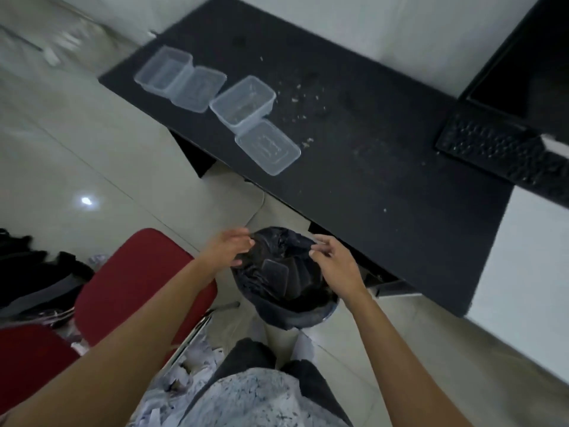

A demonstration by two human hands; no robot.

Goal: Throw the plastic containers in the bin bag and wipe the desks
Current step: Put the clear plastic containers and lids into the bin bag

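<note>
A grey patterned shirt and dark trousers fill the bottom of the view, with crumpled paper on the floor beside them. 2 bare forearms reach forward and down over a bin lined with a black bin bag, which stands on the floor just under the front edge of the surface.

The left hand is at the bag's left rim, fingers curled. Blur hides whether its grip holds the plastic, so I cannot tell. The right hand is at the right rim, palm turned inward, its grip pinching the bag's edge between thumb and forefinger. Inside the bag lies 1 clear plastic piece, tilted against the folds.

A red chair stands left of the bin.

Further off, on the black surface towards its left end, are 2 containers and 2 lids. The right lid lies near the front edge, touching the right container behind it. The left lid rests against the left container, which sits by the left edge. Crumbs are scattered right of them. A keyboard and a monitor are at the far right.
</note>
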